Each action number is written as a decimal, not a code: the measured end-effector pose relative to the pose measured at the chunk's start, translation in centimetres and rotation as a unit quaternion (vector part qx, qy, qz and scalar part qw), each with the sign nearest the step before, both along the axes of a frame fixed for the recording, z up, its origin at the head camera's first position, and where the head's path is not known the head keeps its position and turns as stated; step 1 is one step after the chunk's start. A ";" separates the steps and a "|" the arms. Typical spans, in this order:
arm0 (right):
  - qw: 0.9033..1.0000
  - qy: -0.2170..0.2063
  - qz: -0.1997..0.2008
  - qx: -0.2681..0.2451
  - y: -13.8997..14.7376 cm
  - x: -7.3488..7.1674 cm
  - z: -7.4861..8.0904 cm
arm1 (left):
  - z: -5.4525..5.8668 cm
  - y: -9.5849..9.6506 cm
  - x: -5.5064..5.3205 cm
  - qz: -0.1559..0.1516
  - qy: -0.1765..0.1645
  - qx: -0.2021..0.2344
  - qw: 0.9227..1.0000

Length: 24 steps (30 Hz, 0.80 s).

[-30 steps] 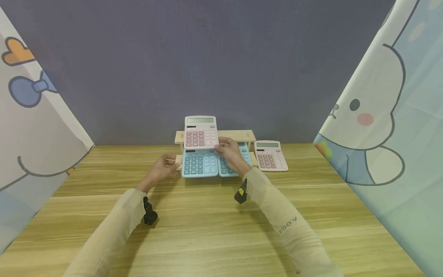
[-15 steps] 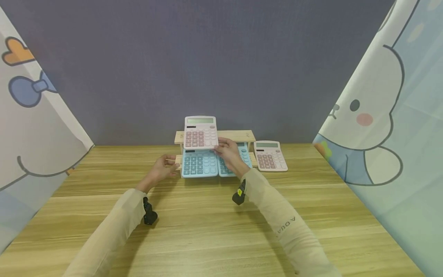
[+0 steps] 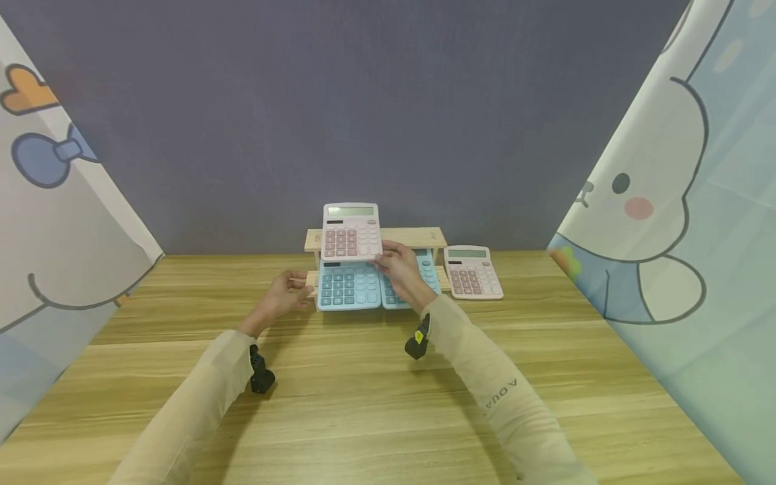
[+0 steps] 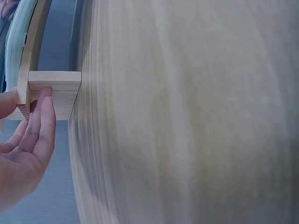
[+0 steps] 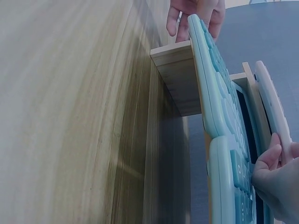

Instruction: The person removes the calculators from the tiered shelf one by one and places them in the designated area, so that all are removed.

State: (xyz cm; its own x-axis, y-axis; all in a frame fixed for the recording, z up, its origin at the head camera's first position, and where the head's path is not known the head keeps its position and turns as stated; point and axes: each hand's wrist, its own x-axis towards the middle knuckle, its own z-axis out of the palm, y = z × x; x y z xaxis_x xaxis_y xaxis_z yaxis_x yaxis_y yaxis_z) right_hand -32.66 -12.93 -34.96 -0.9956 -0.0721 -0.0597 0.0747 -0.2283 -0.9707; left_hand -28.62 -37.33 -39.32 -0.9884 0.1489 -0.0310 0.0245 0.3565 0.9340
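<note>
A pink calculator (image 3: 351, 229) leans on the upper left tier of a small wooden display rack (image 3: 418, 237). My right hand (image 3: 405, 271) pinches its lower right corner between thumb and fingers. On the lower tier, side by side, lie a blue calculator (image 3: 349, 289) and a second blue calculator (image 3: 429, 273), the latter partly hidden by my right hand. At the rack's left end, my left hand (image 3: 285, 294) grips the lower board. The left wrist view shows the thumb (image 4: 6, 103) on the board's front and the fingers (image 4: 44, 126) behind and beneath it.
Another pink calculator (image 3: 474, 273) is just right of the rack, its top tilted back. The wood-grain table (image 3: 364, 404) extends toward me. Behind the rack rises a dark grey panel (image 3: 388, 121), with cartoon-printed cloths (image 3: 642, 269) on both sides.
</note>
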 end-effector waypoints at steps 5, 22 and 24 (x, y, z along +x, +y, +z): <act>1.000 -0.009 -0.005 -0.013 0.0 0.1 0.2 | 0.0 0.0 0.0 0.002 0.003 0.001 1.000; 1.000 -0.005 0.004 -0.018 1.2 0.5 0.3 | -0.2 -0.1 -0.1 0.004 0.000 0.001 1.000; 1.000 -0.003 0.004 -0.019 1.4 0.6 0.3 | -0.2 -0.1 -0.1 0.003 0.001 0.003 1.000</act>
